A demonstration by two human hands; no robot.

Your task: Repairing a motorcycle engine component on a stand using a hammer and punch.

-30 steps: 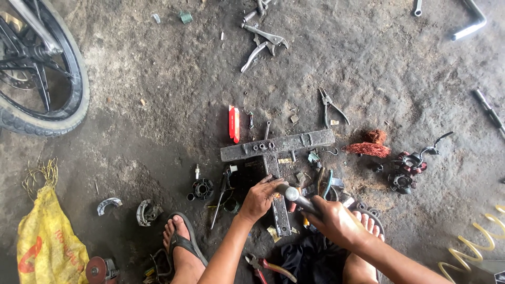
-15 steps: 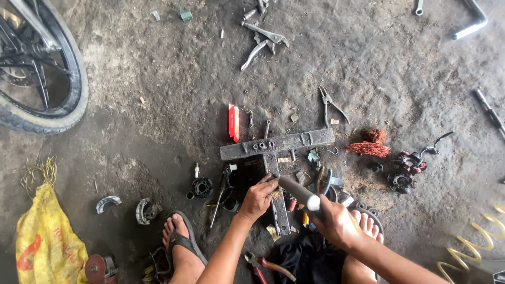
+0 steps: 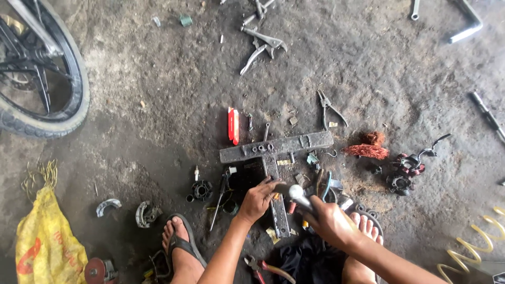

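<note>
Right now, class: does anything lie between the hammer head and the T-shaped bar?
Only the left hand, whose fingers rest on the bar's stem just beside the hammer held in the right hand. Nothing else visible intervenes.

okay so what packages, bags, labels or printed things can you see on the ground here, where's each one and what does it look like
Yellow plastic bag: bottom left on the ground, crumpled, bright yellow with a red printed mark.
Small flat pack: on the ground just above the left end of the T-shaped metal bar, narrow upright rectangle, red with a white strip.
No signs or screens in view.
</note>
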